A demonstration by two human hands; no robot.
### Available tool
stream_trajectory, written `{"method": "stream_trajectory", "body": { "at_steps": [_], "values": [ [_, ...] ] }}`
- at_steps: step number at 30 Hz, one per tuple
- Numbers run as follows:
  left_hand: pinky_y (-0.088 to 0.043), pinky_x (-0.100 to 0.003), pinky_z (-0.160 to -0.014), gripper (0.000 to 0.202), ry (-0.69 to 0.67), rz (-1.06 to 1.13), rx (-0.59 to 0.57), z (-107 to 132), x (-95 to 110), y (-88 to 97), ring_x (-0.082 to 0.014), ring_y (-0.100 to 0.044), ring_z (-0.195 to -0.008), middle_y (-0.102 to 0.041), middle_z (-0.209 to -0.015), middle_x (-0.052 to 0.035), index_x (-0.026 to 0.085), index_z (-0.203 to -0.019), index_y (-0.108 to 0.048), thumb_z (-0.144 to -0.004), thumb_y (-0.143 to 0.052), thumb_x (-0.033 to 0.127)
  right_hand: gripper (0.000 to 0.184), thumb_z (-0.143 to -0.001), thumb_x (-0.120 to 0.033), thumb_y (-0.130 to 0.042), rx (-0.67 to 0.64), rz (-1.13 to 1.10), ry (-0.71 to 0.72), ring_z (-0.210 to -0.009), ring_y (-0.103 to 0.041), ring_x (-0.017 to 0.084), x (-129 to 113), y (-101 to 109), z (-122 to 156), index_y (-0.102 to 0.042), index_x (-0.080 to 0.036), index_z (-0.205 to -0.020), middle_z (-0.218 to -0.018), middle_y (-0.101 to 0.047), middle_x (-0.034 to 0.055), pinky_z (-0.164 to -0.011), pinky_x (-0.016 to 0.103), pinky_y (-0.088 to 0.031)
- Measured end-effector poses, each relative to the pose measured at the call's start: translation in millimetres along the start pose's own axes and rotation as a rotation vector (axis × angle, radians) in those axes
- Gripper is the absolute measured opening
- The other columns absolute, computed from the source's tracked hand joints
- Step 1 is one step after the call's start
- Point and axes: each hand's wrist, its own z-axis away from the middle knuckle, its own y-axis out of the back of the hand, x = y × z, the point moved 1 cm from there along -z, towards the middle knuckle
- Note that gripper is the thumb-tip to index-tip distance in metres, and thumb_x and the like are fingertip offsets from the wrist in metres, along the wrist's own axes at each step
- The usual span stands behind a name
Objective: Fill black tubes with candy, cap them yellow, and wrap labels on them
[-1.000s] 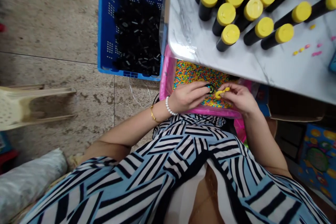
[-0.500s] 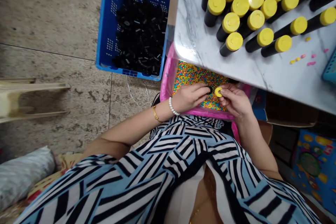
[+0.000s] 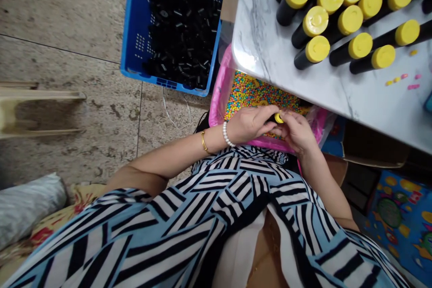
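Note:
My left hand (image 3: pixel 251 122), with a pearl bracelet and a gold bangle on the wrist, is closed round a small black tube that barely shows. My right hand (image 3: pixel 297 131) presses a yellow cap (image 3: pixel 278 118) against the tube's top, fingers pinched on it. Both hands meet over a pink tub (image 3: pixel 219 94) filled with small multicoloured candy beads (image 3: pixel 251 92), which sits on my lap under the table edge.
A white marble table (image 3: pixel 270 54) at the upper right carries several black tubes with yellow caps (image 3: pixel 317 49) and a few loose beads (image 3: pixel 403 78). A blue crate (image 3: pixel 135 40) of black tubes stands on the stone floor. A beige plastic chair (image 3: pixel 33 112) is at left.
My right hand has brought the yellow cap leftward from a gap beside the tube onto its top, and both hands have closed together. The view has shifted slightly.

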Motion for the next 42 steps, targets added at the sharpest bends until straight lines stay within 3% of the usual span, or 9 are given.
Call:
{"method": "stream_trajectory", "body": {
  "at_steps": [4,11,15,18,25,29,35,39,42],
  "values": [
    [-0.06,-0.027,-0.09,0.025,-0.035,0.019,-0.067,-4.5,-0.1,2.5,-0.0185,-0.077,-0.103,-0.079,-0.114,-0.0105,0.016,-0.124,-0.064,-0.102,-0.06,0.027,0.04,-0.068,-0.046,-0.092,-0.076,-0.044,-0.029,-0.072,-0.075,0.015,3.0,3.3,-0.4,-0.07,-0.019,-0.088,-0.084,-0.075,0.0007,-0.068,0.027,-0.066],
    [-0.058,-0.028,-0.083,0.02,-0.006,0.058,-0.173,-7.6,-2.8,3.7,-0.018,-0.075,-0.094,-0.078,-0.103,-0.0101,0.016,-0.104,-0.069,-0.105,-0.055,0.029,0.043,-0.071,-0.049,-0.093,-0.134,-0.106,-0.019,-0.077,-0.077,0.014,12.6,6.1,-0.8,-0.073,-0.019,-0.095,-0.087,-0.078,0.0009,-0.077,0.028,-0.068],
    [-0.057,-0.036,-0.09,0.033,0.096,0.116,-0.167,-10.9,-4.2,3.0,-0.0233,-0.073,-0.103,-0.077,-0.111,-0.0127,0.014,-0.124,-0.067,-0.1,-0.063,0.036,0.038,-0.073,-0.045,-0.093,-0.118,-0.134,-0.012,-0.074,-0.075,0.012,10.0,4.5,1.7,-0.072,-0.019,-0.092,-0.084,-0.076,-0.0019,-0.076,0.027,-0.069],
    [-0.055,-0.039,-0.097,0.043,0.079,0.127,-0.128,-13.3,-5.3,1.9,-0.0252,-0.071,-0.11,-0.076,-0.117,-0.0142,0.012,-0.137,-0.062,-0.101,-0.062,0.037,0.034,-0.075,-0.043,-0.092,-0.131,-0.129,0.008,-0.074,-0.075,0.011,4.7,4.5,3.7,-0.071,-0.02,-0.089,-0.081,-0.074,-0.0032,-0.079,0.026,-0.068],
    [-0.055,-0.037,-0.096,0.042,0.04,0.051,-0.166,-13.6,-0.9,-1.8,-0.0233,-0.068,-0.107,-0.076,-0.113,-0.0146,0.008,-0.14,-0.06,-0.105,-0.055,0.031,0.033,-0.075,-0.04,-0.093,-0.23,-0.121,-0.052,-0.085,-0.078,0.015,0.3,8.4,2.1,-0.074,-0.017,-0.09,-0.087,-0.079,0.0018,-0.087,0.031,-0.068],
    [-0.055,-0.037,-0.096,0.046,0.022,-0.033,-0.18,-15.8,4.6,-3.7,-0.0229,-0.068,-0.106,-0.074,-0.112,-0.0148,0.008,-0.146,-0.055,-0.106,-0.052,0.031,0.033,-0.075,-0.041,-0.093,-0.194,-0.114,-0.063,-0.08,-0.077,0.015,1.5,12.9,0.7,-0.073,-0.017,-0.089,-0.083,-0.078,0.001,-0.081,0.029,-0.069],
    [-0.055,-0.038,-0.093,0.065,0.062,-0.061,-0.338,-19.8,10.2,-11.3,-0.027,-0.068,-0.102,-0.073,-0.102,-0.0161,0.001,-0.152,-0.046,-0.101,-0.061,0.038,0.033,-0.075,-0.043,-0.092,-0.181,-0.078,-0.073,-0.074,-0.075,0.012,15.0,20.1,-1.7,-0.074,-0.018,-0.087,-0.08,-0.077,0.0003,-0.076,0.024,-0.067],
    [-0.056,-0.038,-0.089,0.064,0.139,-0.044,-0.401,-24.0,3.9,-17.2,-0.0282,-0.07,-0.097,-0.074,-0.093,-0.0143,0.0,-0.151,-0.048,-0.096,-0.065,0.028,0.035,-0.074,-0.045,-0.092,-0.098,-0.086,0.0,-0.065,-0.07,0.011,23.3,15.3,-13.0,-0.07,-0.019,-0.079,-0.069,-0.071,-0.0025,-0.067,0.022,-0.065],
    [-0.056,-0.038,-0.093,0.056,0.175,0.028,-0.354,-27.9,-4.2,-16.0,-0.0271,-0.073,-0.1,-0.077,-0.099,-0.0136,0.005,-0.146,-0.055,-0.094,-0.065,0.022,0.034,-0.076,-0.046,-0.09,-0.054,-0.093,0.051,-0.064,-0.069,0.012,21.6,8.1,-20.0,-0.068,-0.02,-0.079,-0.068,-0.07,-0.0026,-0.067,0.025,-0.065]
  ]
}}
